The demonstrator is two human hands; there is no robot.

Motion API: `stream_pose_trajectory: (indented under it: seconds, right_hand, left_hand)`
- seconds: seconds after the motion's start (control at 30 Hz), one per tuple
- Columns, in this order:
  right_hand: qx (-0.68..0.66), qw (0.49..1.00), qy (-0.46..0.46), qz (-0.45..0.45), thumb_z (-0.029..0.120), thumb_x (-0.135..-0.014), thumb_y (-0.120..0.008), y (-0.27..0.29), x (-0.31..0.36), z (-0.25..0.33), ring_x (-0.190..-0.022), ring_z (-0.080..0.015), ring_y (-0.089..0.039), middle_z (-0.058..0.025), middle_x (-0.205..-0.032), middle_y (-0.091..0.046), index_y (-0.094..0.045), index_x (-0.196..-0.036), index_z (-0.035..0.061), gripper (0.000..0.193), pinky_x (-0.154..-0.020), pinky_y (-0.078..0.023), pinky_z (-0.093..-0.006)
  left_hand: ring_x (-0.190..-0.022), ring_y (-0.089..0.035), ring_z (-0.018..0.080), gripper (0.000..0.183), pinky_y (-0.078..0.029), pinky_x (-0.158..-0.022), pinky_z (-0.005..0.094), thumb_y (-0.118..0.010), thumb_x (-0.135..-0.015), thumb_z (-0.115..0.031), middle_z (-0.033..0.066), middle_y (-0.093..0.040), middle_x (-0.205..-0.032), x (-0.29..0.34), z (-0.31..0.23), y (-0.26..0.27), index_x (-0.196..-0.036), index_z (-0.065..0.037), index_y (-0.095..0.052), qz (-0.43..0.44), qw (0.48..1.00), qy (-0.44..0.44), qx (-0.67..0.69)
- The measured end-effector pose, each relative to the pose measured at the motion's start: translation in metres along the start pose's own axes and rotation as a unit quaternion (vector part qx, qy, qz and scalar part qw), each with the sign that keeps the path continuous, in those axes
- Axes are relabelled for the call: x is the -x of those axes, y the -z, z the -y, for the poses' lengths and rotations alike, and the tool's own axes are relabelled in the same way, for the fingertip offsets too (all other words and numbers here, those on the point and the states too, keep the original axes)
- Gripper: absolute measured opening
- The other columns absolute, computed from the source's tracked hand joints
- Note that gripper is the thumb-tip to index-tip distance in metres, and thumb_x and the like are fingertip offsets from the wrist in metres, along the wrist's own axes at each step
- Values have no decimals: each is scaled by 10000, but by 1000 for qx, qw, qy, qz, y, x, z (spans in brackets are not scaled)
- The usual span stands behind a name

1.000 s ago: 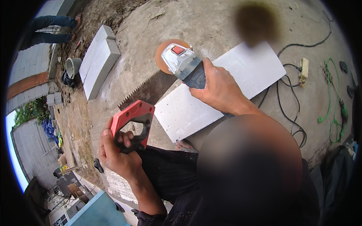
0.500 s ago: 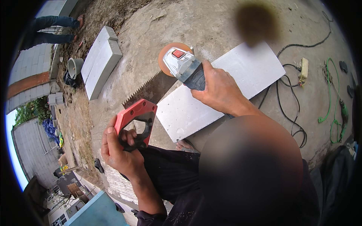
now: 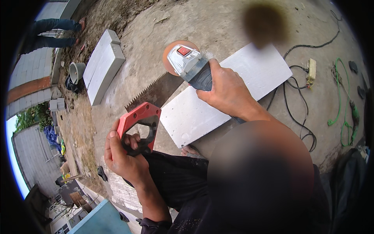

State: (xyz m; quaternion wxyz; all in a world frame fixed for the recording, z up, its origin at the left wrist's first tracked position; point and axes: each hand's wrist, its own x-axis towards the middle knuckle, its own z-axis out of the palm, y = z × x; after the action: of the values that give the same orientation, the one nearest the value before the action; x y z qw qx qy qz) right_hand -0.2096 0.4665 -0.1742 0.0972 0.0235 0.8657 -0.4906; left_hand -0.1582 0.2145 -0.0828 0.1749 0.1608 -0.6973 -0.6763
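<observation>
My left hand (image 3: 127, 160) is closed round the red and black handle of a handsaw (image 3: 136, 113). Its toothed blade, brownish and dull, reaches up and away to the right. An angle grinder (image 3: 194, 66) is gripped by its dark body in my right hand (image 3: 230, 90). The grinder's round orange-brown disc (image 3: 171, 60) is next to the far end of the saw blade; whether they touch I cannot tell. Under my right hand and forearm lies a long white block (image 3: 202, 119), partly hidden by them. A few pale specks show beside the grinder head.
More white blocks (image 3: 103, 66) lie at the far left, near a grey bucket (image 3: 78, 71). Another person's legs (image 3: 58, 24) show beyond. At right are a power strip (image 3: 311, 70), a black cable (image 3: 287, 101) and a green cord (image 3: 338, 105) on the concrete floor.
The grinder has shifted slightly away from me along the saw blade, and pale specks appear beside its head. Both hands keep their grips; the saw has barely moved.
</observation>
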Motion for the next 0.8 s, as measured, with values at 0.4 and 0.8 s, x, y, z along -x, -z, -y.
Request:
stream_pose_trajectory:
  seconds: [0.4,0.8]
  right_hand:
    - [19,1000,-9,19,197,-793,-734,-5,4,1,-894,-501,-713,-334,-912,-699,-542,-1096,-102,467,-830,-567,-543]
    - [19,999,-13,34,183,-793,-732,-9,6,1,-903,-497,-710,-328,-920,-699,-533,-1112,-98,470,-837,-566,-536]
  left_hand:
    - [-575,-490,90,332,-468,-592,266,-551,-1072,-167,38,-554,-741,4,0,-1,-1190,110,-691,22,999,-15,-30]
    - [-570,-479,88,320,-443,-579,259,-552,-1072,-158,28,-537,-738,4,0,2,-1184,106,-695,25,999,-14,-21]
